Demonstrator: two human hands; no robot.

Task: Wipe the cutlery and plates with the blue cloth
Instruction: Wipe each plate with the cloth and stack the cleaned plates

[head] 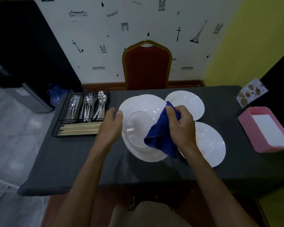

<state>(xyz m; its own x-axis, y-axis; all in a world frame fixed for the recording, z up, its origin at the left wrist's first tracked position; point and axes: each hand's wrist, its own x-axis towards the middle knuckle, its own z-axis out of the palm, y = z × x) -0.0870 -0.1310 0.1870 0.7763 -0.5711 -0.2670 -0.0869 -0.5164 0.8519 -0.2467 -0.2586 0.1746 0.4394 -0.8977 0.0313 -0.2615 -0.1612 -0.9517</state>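
Note:
My left hand [111, 123] grips the left rim of a white plate [138, 122], which is lifted and tilted above the grey table. My right hand [180, 122] is closed on the blue cloth [161, 136] and presses it against the plate's right side. Two more white plates lie flat on the table: one [190, 102] behind my right hand, one [210, 143] to its right with faint orange smears. A black wire caddy [82, 112] at the left holds knives, forks, spoons and wooden chopsticks.
A pink tray [261, 128] with white napkins sits at the table's right edge, with a printed card [251, 92] behind it. A red chair [146, 66] stands at the far side. The table's near edge [105, 182] is just below my forearms.

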